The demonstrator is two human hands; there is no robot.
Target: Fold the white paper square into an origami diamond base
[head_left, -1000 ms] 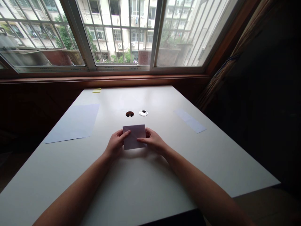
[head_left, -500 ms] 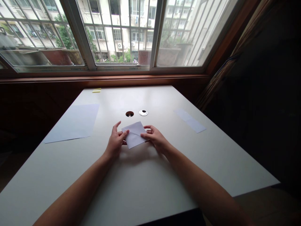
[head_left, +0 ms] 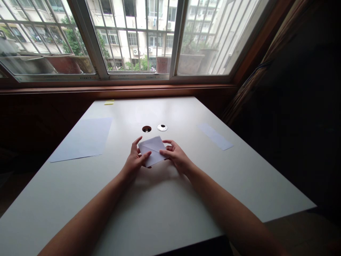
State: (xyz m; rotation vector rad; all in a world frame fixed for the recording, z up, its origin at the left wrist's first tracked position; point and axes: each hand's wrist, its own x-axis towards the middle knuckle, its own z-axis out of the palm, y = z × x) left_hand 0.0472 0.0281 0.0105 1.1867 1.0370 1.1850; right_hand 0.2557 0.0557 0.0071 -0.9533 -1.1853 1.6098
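A small folded sheet of white paper (head_left: 153, 147), squarish with a crease across its face, is held up just above the table between both hands. My left hand (head_left: 136, 156) grips its left edge, thumb on top and fingers partly hidden behind, with the index finger sticking up beyond the edge. On the right side, my right hand (head_left: 176, 154) pinches the paper between the thumb in front and the curled fingers behind. A shadow of the hands falls on the white tabletop below.
The white table (head_left: 165, 213) has a large white sheet (head_left: 82, 138) on its left and a narrow paper strip (head_left: 216, 137) on its right. Beyond the hands are a cable hole (head_left: 146, 129) and a round metal cover (head_left: 162, 127). Yellow sticky notes (head_left: 109, 102) lie at the far edge, below a barred window.
My left thumb has slid further right over the paper, and the left hand has shifted slightly right. The paper has tilted a little; my right hand keeps its hold.
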